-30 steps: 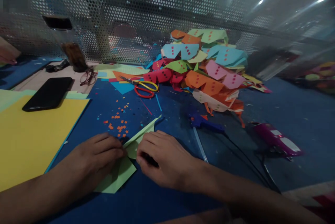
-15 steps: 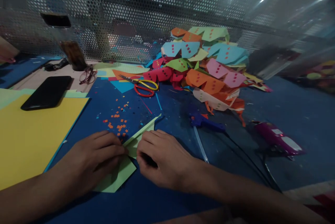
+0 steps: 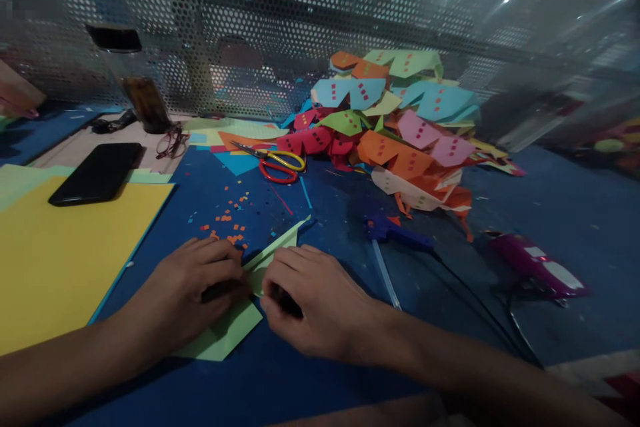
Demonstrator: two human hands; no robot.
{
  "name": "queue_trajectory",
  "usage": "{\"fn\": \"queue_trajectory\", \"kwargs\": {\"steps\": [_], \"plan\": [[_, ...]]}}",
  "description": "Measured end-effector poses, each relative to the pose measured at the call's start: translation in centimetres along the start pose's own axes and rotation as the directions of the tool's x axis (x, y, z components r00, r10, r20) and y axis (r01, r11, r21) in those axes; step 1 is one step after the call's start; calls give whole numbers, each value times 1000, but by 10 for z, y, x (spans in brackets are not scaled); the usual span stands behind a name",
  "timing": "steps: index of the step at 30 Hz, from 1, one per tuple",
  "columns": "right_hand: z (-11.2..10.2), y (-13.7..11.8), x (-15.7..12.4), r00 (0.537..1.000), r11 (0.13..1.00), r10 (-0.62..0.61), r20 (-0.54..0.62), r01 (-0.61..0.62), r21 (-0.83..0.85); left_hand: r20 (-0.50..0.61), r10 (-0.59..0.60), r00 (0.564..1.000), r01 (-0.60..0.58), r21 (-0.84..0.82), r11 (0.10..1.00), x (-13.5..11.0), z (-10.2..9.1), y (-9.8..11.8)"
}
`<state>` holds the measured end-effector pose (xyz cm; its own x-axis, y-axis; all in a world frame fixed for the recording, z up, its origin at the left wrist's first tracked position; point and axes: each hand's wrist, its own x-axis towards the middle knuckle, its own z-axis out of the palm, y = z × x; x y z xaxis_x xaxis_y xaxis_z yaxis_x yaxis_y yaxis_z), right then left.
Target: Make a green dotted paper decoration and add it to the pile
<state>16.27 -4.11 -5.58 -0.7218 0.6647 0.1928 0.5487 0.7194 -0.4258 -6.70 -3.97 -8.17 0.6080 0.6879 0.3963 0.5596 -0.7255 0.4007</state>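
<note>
A pale green folded paper (image 3: 233, 330) lies on the blue table between my hands, with a narrow folded edge slanting up to the right. My left hand (image 3: 200, 290) is closed, pinching the paper near its middle. Close beside it, my right hand (image 3: 315, 300) has its fingers curled and pressed on the same paper's right part. The fingertips hide some of the folds. Beyond the hands lie small orange paper squares (image 3: 233, 227) and scissors (image 3: 280, 164) with red and yellow handles.
A pile of colourful folded paper shapes (image 3: 395, 140) stands at the back. Rightward lie a blue glue gun (image 3: 400, 232) with its cord and a purple device (image 3: 537, 264). Leftward are yellow sheets (image 3: 90, 247), a black phone (image 3: 97, 174), glasses (image 3: 173, 140) and a bottle (image 3: 145, 104).
My left hand has shifted slightly right and up along the paper, its fingers more arched. My right hand stays almost in place. The whole view has moved a little.
</note>
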Motion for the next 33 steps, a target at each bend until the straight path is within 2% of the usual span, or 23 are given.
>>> {"fn": "queue_trajectory", "kwargs": {"steps": [7, 15, 23, 28, 33], "plan": [[0, 1, 1, 1000, 1000, 12, 2, -12, 2, -19, 25, 1000, -24, 39, 999, -3, -1, 1], [1, -1, 0, 997, 997, 65, 29, -63, -48, -25, 142, 990, -139, 98, 985, -6, -5, 2], [3, 0, 0, 997, 997, 62, 44, -60, -49, -35, 246, 969, -238, 153, 959, -9, -9, 4], [5, 1, -1, 998, 995, 61, 32, -58, -81, -38, 229, 973, -221, 151, 964, -11, -11, 8], [6, 1, -1, 998, 995, 57, 20, -55, -87, -2, 265, 964, -259, 210, 943, -16, -12, 9]]}}
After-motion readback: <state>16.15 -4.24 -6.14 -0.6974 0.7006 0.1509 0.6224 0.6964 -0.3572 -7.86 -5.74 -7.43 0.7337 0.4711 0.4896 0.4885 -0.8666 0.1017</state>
